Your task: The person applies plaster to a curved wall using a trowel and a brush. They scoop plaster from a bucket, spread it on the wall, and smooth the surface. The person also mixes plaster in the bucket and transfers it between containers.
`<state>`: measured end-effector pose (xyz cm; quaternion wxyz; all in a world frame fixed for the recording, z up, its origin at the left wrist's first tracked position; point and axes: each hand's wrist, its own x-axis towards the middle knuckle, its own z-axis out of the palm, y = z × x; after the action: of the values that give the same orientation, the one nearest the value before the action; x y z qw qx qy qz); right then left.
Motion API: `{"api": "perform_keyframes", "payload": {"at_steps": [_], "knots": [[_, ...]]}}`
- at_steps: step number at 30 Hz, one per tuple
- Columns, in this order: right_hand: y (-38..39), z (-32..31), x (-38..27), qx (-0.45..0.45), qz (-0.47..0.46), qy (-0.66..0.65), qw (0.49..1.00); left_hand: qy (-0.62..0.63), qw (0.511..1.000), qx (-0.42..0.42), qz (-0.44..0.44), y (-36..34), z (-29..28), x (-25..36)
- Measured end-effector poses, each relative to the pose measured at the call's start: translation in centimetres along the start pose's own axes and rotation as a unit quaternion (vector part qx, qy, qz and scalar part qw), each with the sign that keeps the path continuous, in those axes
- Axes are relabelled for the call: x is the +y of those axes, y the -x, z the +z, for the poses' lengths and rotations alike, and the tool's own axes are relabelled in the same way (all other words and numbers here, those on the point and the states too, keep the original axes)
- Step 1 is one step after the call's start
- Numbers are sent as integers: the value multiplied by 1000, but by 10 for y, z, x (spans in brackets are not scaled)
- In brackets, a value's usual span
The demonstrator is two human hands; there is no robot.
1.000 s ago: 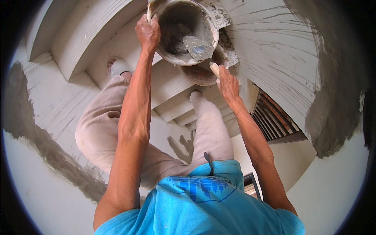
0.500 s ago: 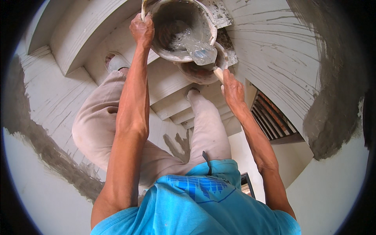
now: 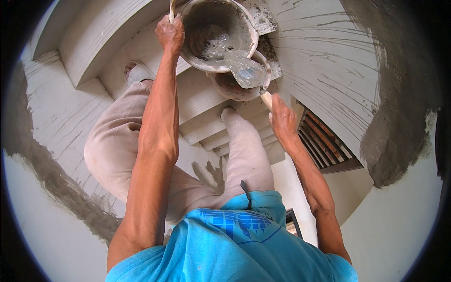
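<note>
My left hand [image 3: 170, 35] is closed round a pale handle [image 3: 172, 9] at the left rim of a large bucket [image 3: 255, 40]. The handle's upper end runs out of the picture, so I cannot tell what it belongs to. My right hand [image 3: 283, 115] grips the light wooden handle of a trowel [image 3: 246, 71]. Its wet, shiny blade points up and left, crossing the bucket's lower right rim. Grey, wet material coats the bucket's inside, with a glossy patch at the bottom. A second, smaller bucket [image 3: 240, 96] stands just below, partly hidden by the first and the blade.
Pale stair steps [image 3: 202, 101] curve beneath my legs, with both feet on them. A white wall [image 3: 324, 61] streaked with grey drips rises at right, with a broad band of grey plaster [image 3: 394, 145]. A dark slatted opening [image 3: 324, 141] lies lower right. Grey plaster [image 3: 56, 188] also runs along the left.
My right hand has moved slightly down and right with the trowel, drawing its blade a little outward over the bucket's rim. My left hand keeps its grip in nearly the same place.
</note>
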<state>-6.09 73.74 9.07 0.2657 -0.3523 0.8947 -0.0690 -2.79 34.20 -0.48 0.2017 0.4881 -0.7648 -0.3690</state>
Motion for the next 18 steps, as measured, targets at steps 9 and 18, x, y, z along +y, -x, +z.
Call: {"api": "perform_keyframes", "payload": {"at_steps": [9, 18], "knots": [[19, -9, 5, -11, 25, 25, 999, -2, 1000, -2, 1, 0, 0, -2], [53, -37, 25, 7, 23, 43, 999, 14, 1000, 11, 26, -2, 0, -16]]}}
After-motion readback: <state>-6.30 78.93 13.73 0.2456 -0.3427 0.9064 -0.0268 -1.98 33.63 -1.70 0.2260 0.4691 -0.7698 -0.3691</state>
